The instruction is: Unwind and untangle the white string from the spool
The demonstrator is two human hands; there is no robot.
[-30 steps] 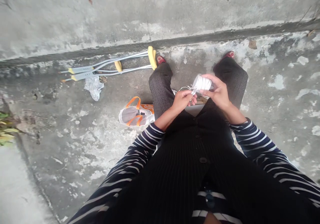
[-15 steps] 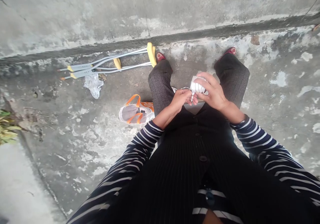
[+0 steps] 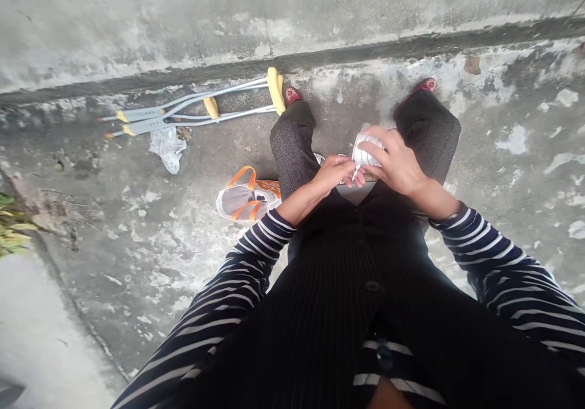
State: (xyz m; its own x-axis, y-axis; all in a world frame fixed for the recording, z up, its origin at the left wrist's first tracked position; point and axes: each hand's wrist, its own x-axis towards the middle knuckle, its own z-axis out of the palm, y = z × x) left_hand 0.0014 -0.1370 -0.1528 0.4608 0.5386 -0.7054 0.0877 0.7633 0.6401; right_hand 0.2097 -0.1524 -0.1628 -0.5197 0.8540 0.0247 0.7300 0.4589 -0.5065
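Note:
I sit looking down at my lap, both hands together between my knees. My right hand (image 3: pixel 397 162) is wrapped over a small white bundle of wound strip (image 3: pixel 365 152), fingers closed on it. My left hand (image 3: pixel 336 174) pinches the loose white end that hangs from the bundle, thumb and fingers pressed together. Most of the bundle is hidden under my right fingers. Below the hands lies a pale flat thing on my lap, mostly covered.
A pair of grey crutches with yellow pads (image 3: pixel 192 110) lies on the concrete by the wall base at left. A crumpled clear plastic bag (image 3: pixel 167 148) lies beneath them. A white bag with orange handles (image 3: pixel 244 199) sits by my left knee. Leaves (image 3: pixel 11 229) lie far left.
My right hand has turned the white bundle and closed further over it, so less of it shows. My left hand stays pinched on the loose end. The view shifted slightly.

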